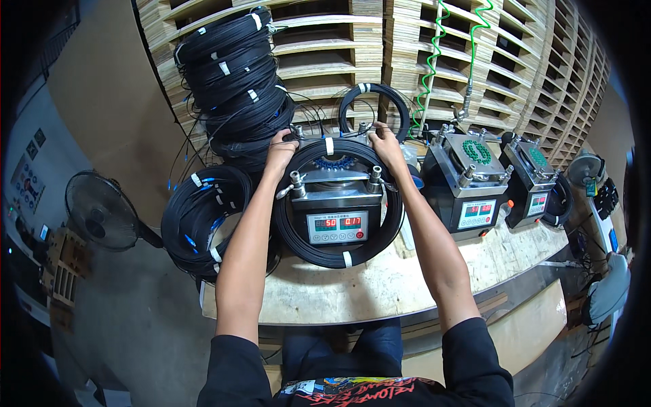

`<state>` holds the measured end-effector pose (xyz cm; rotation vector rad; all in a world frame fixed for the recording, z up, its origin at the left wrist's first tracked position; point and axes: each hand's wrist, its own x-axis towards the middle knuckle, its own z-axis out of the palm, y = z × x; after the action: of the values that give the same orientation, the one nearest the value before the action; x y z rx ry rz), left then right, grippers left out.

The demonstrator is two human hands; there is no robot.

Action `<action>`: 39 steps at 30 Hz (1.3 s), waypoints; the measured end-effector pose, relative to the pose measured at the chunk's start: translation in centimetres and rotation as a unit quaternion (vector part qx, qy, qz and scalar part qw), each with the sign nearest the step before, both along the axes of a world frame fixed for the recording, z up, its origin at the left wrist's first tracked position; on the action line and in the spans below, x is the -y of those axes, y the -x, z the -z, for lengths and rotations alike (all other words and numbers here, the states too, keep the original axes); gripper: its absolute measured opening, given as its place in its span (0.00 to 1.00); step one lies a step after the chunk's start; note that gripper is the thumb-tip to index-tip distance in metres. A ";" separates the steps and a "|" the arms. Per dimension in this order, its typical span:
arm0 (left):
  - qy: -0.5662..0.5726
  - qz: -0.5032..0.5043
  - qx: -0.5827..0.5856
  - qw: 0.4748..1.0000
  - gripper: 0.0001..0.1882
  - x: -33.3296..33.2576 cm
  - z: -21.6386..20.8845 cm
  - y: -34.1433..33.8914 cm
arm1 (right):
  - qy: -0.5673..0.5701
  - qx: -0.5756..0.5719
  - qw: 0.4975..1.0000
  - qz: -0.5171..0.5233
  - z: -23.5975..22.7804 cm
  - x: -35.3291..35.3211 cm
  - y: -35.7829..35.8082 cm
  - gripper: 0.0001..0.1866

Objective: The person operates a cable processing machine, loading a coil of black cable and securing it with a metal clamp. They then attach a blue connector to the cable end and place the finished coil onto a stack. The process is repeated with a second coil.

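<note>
A fibre-polishing machine (pixel 338 201) with a metal top and lit red display stands before me on the table. A black cable coil (pixel 347 260), tied with white bands, hangs around its front, and a ring of blue connectors (pixel 333 163) shows on top. My left hand (pixel 281 152) is closed at the machine's rear left clamp knob (pixel 297 130). At the rear right clamp knob (pixel 363 128), my right hand (pixel 385 146) is closed in the same way. Fingertips of both hands are partly hidden. The front left clamp knob (pixel 296 183) and front right clamp knob (pixel 375 180) are untouched.
Stacked black cable coils (pixel 234 88) tower at back left; another coil (pixel 178 224) with blue-tipped ends sits below. Two similar machines, one nearer (pixel 468 183) and one farther (pixel 532 178), stand right on the wooden table (pixel 325 298). A fan (pixel 102 210) is at left; pallets (pixel 325 57) stand behind.
</note>
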<state>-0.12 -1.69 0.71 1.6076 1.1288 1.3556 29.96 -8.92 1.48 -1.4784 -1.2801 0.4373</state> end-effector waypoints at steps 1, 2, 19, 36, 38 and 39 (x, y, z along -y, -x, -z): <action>-0.003 0.002 0.002 1.000 0.24 -0.2 0.1 -0.2 | -0.001 0.009 1.000 0.009 0.1 -0.1 -0.2 0.29; -0.007 0.004 0.003 1.000 0.24 -0.3 0.3 -0.4 | -0.015 0.013 1.000 0.007 0.2 -0.1 -0.5 0.30; 0.018 0.008 -0.029 0.999 0.25 -1.1 0.4 0.3 | -0.001 0.037 0.999 0.004 -0.9 0.8 0.7 0.31; 0.030 0.039 0.015 0.999 0.26 0.4 -0.2 -0.9 | -0.065 0.007 0.998 -0.021 0.6 0.5 -0.9 0.32; 0.010 0.001 -0.009 1.000 0.26 -1.1 0.7 0.6 | -0.058 0.012 0.998 -0.021 -0.2 0.2 0.5 0.31; 0.003 -0.011 -0.021 1.000 0.26 -1.4 0.9 0.6 | -0.040 0.008 0.999 -0.019 -0.3 0.4 0.5 0.31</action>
<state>-0.70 -0.24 -0.19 1.6305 1.1778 1.3368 29.47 -9.34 1.74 -1.3943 -1.3259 0.3960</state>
